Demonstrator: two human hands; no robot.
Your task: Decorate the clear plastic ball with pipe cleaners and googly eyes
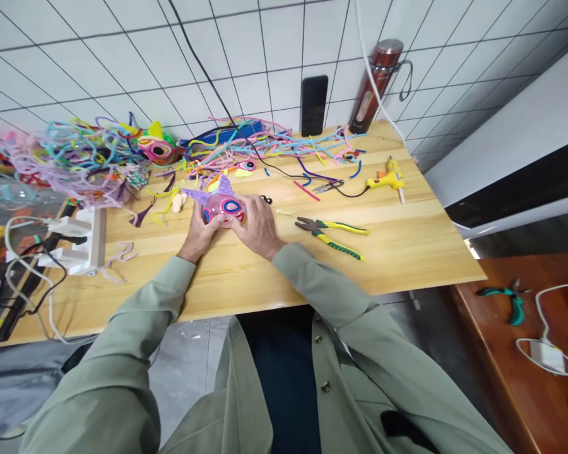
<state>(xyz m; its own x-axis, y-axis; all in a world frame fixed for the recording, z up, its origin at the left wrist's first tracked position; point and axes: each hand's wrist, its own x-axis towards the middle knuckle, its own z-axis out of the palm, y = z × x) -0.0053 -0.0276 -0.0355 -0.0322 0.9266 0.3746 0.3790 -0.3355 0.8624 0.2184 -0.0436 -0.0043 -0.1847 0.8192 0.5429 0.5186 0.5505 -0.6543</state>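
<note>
Between my hands, just above the wooden table, is a clear pinkish plastic craft figure (218,205) with two purple pointed ears and ringed eyes of blue, pink and red. My left hand (201,232) grips its left side, thumb pressed on the front. From the right, my right hand (258,227) wraps around it, with its thumb also on the front near a red piece. Small black beads (266,199) lie just past my right fingers. Combination pliers (331,234) with yellow-green handles rest to the right, jaws toward my hand.
A yellow glue gun (387,180) lies at the right, its cord crossing the table. Small scissors (329,186) sit nearby. Pipe cleaners (89,154) heap along the wall. A power strip (92,243) stands left; a phone (314,105) and red thermos (376,85) lean behind.
</note>
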